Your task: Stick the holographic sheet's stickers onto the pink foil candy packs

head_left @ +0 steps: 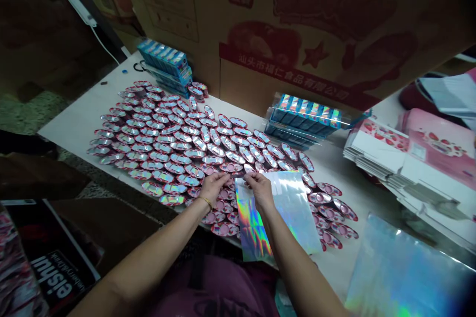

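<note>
A left hand (212, 187) and a right hand (261, 191) brought their fingertips nearly together, any hold too small to tell, above dozens of oval packs (141, 147). One shiny sheet (299, 210) lay beneath the right fingers; two blue box stacks (303, 116) stood beyond.

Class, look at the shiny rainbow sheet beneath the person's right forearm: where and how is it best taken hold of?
Probably pinch the holographic sheet at its near right corner, coming from the person's right, thumb on top. It is thin and lies flat, so an edge suits a grip, and that corner is uncovered, while the right hand and forearm cover parts farther left.
</note>
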Motion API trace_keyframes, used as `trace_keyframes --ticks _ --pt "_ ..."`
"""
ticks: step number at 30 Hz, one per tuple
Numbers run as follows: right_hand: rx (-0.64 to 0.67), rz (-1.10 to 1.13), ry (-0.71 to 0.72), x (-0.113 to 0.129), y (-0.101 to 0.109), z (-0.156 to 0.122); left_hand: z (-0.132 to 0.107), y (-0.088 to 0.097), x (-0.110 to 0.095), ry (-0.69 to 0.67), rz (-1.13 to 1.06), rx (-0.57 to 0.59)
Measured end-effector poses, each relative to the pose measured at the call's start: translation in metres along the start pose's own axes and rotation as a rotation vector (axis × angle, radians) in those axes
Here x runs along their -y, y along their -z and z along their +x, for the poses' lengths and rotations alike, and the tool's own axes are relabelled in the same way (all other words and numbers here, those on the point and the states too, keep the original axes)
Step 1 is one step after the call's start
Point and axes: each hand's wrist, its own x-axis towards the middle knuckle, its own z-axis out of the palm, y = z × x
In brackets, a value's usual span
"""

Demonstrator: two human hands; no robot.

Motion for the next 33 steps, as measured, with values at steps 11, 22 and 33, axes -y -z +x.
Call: trace_keyframes --ticks 11,22,33 --pt "-0.07 -0.169 0.084 -0.018 -0.027 0.035 0.038 0.018 -0.006 0.001 0.2 0.07" --pt "-0.135 -0.898 0.449 -0.024 -0.028 0.052 0.052 0.011 -0.01 -0.326 1.096 -0.214" --pt "-0.193 -1.078 0.512 -0.027 -0.02 0.044 0.046 0.014 -0.008 -0.406 1.139 -0.314"
